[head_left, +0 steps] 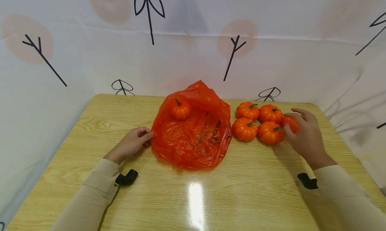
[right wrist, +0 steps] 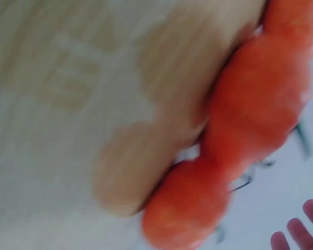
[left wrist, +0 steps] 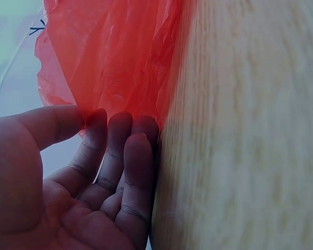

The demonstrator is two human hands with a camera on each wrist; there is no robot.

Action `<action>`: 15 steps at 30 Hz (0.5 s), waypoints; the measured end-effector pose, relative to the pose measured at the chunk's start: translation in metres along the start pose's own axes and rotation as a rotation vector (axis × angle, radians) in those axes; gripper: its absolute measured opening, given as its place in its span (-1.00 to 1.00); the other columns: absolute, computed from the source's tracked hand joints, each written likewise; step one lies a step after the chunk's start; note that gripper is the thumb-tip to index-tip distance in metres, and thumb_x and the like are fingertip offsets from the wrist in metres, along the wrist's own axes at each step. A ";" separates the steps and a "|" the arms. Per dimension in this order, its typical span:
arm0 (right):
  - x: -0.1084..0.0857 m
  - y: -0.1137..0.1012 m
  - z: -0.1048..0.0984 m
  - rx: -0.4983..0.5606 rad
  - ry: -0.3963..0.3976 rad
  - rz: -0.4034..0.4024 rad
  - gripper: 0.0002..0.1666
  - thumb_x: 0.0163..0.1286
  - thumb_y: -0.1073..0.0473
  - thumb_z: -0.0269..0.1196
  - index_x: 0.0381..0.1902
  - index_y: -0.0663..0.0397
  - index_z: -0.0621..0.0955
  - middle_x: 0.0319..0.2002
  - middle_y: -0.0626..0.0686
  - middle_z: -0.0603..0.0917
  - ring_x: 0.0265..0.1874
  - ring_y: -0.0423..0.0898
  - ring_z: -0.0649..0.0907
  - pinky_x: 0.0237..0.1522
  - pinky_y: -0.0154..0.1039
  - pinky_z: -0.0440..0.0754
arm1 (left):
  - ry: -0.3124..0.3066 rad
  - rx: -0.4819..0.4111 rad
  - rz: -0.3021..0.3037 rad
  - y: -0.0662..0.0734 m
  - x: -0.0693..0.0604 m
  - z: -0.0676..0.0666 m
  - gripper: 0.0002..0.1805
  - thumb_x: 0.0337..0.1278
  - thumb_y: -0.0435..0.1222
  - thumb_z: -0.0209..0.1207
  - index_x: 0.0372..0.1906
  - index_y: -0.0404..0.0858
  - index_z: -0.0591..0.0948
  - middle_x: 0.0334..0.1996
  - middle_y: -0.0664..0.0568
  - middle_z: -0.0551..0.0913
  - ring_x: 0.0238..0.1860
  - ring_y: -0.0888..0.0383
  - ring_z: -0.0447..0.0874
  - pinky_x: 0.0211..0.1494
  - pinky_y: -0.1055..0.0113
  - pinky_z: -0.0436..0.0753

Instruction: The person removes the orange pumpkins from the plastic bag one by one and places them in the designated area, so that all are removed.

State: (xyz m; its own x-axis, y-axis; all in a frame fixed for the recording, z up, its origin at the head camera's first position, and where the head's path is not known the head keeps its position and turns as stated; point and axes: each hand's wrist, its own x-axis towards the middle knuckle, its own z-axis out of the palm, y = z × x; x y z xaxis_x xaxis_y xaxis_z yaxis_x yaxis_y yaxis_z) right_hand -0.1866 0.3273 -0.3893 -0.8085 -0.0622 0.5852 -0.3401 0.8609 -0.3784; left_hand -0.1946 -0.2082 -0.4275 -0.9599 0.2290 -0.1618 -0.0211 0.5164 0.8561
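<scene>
A red plastic bag lies spread in the middle of the table, its mouth gaping. Inside it sits a small orange pumpkin with a green stem. My left hand pinches the bag's left edge between thumb and index finger; the left wrist view shows the red film at the fingertips. Several more small pumpkins stand grouped right of the bag. Over the rightmost pumpkin is my right hand, fingers spread and partly covering it. In the right wrist view, blurred pumpkins appear apart from the fingertips.
The light wooden table ends at a white patterned cloth behind and at the sides. Black wrist mounts sit at both cuffs. Dark print marks the bag's right side.
</scene>
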 end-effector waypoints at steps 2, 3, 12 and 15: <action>0.003 -0.013 0.004 -0.001 0.014 -0.077 -0.72 0.23 0.48 0.22 -0.07 0.35 0.65 0.21 0.38 0.49 0.21 0.43 0.39 -0.01 0.25 0.37 | 0.001 0.001 -0.004 0.000 0.000 0.000 -0.69 0.50 -0.10 0.07 -0.11 -0.30 0.58 -0.29 -0.03 0.62 -0.25 0.12 0.63 -0.08 0.32 0.64; 0.004 -0.019 0.005 -0.006 0.022 -0.118 -0.70 0.20 0.49 0.24 -0.08 0.33 0.66 0.20 0.36 0.50 0.21 0.40 0.41 -0.05 0.18 0.39 | 0.001 0.004 -0.003 0.000 0.000 0.000 -0.69 0.50 -0.10 0.06 -0.11 -0.30 0.58 -0.29 -0.03 0.62 -0.25 0.12 0.63 -0.08 0.32 0.63; 0.008 -0.072 0.018 0.022 -0.005 -0.362 -0.60 0.10 0.51 0.32 -0.05 0.27 0.67 0.16 0.31 0.55 0.16 0.29 0.49 -0.02 0.12 0.52 | -0.006 -0.024 -0.013 0.000 0.001 0.001 -0.71 0.50 -0.14 0.07 -0.08 -0.32 0.58 -0.31 -0.01 0.62 -0.25 0.11 0.62 -0.10 0.34 0.64; 0.008 -0.087 0.023 0.025 -0.029 -0.430 -0.60 0.12 0.47 0.33 -0.03 0.25 0.67 0.16 0.30 0.55 0.12 0.25 0.52 -0.08 0.05 0.57 | -0.002 -0.023 -0.010 0.000 0.000 0.001 -0.72 0.50 -0.15 0.06 -0.08 -0.31 0.58 -0.31 -0.01 0.61 -0.25 0.11 0.62 -0.10 0.33 0.64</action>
State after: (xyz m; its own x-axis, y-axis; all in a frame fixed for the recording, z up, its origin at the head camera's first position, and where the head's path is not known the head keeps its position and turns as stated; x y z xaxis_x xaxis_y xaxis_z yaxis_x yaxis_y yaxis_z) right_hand -0.1746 0.2400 -0.3684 -0.6036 -0.4272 0.6732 -0.6604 0.7410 -0.1219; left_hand -0.1947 -0.2075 -0.4277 -0.9590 0.2255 -0.1714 -0.0374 0.4992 0.8657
